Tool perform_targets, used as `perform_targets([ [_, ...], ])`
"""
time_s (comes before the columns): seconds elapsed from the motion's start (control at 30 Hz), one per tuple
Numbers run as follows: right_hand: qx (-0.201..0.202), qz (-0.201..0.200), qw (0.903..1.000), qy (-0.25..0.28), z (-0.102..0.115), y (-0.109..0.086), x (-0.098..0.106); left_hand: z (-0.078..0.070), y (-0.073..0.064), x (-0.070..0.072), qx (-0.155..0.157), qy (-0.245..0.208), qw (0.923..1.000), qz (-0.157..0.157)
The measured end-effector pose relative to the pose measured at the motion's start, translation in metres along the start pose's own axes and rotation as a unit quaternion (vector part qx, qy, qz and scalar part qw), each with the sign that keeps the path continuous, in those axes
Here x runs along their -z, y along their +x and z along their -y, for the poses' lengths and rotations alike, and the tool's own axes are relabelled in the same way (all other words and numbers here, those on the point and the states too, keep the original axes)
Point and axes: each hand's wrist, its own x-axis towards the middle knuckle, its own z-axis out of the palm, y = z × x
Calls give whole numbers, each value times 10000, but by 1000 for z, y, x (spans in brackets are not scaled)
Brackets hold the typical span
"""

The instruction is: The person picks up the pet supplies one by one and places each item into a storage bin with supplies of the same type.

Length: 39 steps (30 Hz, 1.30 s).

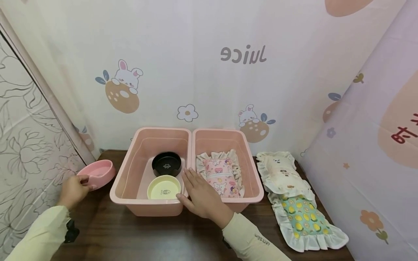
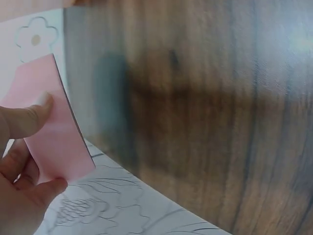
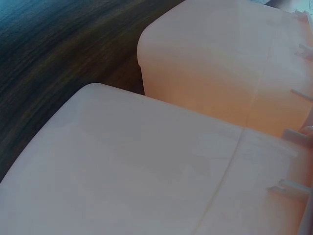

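Observation:
At the table's left side, my left hand pinches a pink pet bowl by its near left wall; the left wrist view shows thumb and fingers on the bowl's wall. Whether the bowl touches the table I cannot tell. My right hand lies with straight fingers over the adjoining rims of two pink plastic bins. Inside the left bin are a black pet bowl with a paw print and a pale yellow one with a fishbone print. The right wrist view shows the bins' outer walls, not the hand.
A pink patterned, ruffled little pillow lies in the right bin. Right of it, a cream ruffled pillow overlaps a green lemon-print one on the dark wooden table. Printed curtains hang behind and at both sides.

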Motion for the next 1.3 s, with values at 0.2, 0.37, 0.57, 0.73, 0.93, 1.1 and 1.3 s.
perform_targets([
  [0.2,0,-48,10000,-41,-2,0,2,-19,7,16,-4,4,9999,-119],
  [0.37,-67,-53,10000,-2,-4,0,2,-38,17,30,132,125,9998,-33],
  [0.57,-97,-49,9999,59,-5,0,2,-61,21,43,-63,52,9999,-147],
  [0.73,-65,-82,9999,64,-5,-1,1,-82,25,53,-260,46,9996,-133],
  [0.93,-78,-28,9999,102,-6,-1,-1,-111,28,62,-649,27,9977,-188],
  [1.1,-63,-26,9999,106,-5,-1,0,-136,27,60,-1250,-141,9916,-295],
  [1.3,14,-72,9999,136,-3,0,-2,-157,21,46,-1700,-434,9843,-167],
])
